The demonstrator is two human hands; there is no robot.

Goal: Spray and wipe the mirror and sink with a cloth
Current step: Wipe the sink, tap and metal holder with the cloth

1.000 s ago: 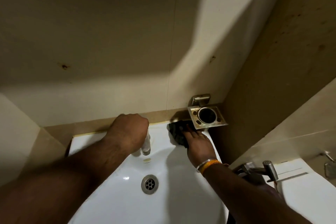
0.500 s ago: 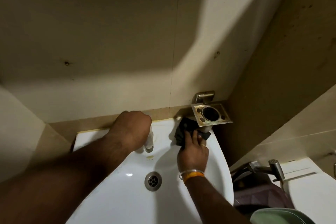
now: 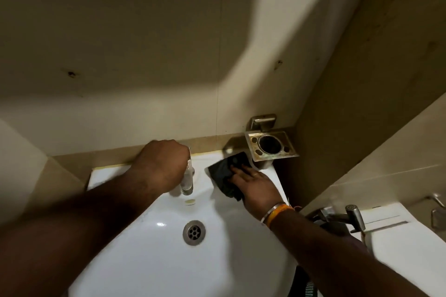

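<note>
Over the last second right hand [image 3: 255,185], fingers flat on the dark cloth [image 3: 226,176], slid from sink [image 3: 149,258] corner toward 6 o'clock; left hand [image 3: 161,166] curled on tap [image 3: 188,181]; rim wiping progressing.

Beige tiled walls [image 3: 144,43] meet in a corner at the right, the side wall [image 3: 374,67] darker and speckled, with a slanting band of light across the back wall above a broad shadow. A tarnished metal holder [image 3: 271,146] is fixed low on the back wall near that corner. Farther right, a metal spray nozzle [image 3: 353,216] sits beside a white fixture [image 3: 398,243].
</note>
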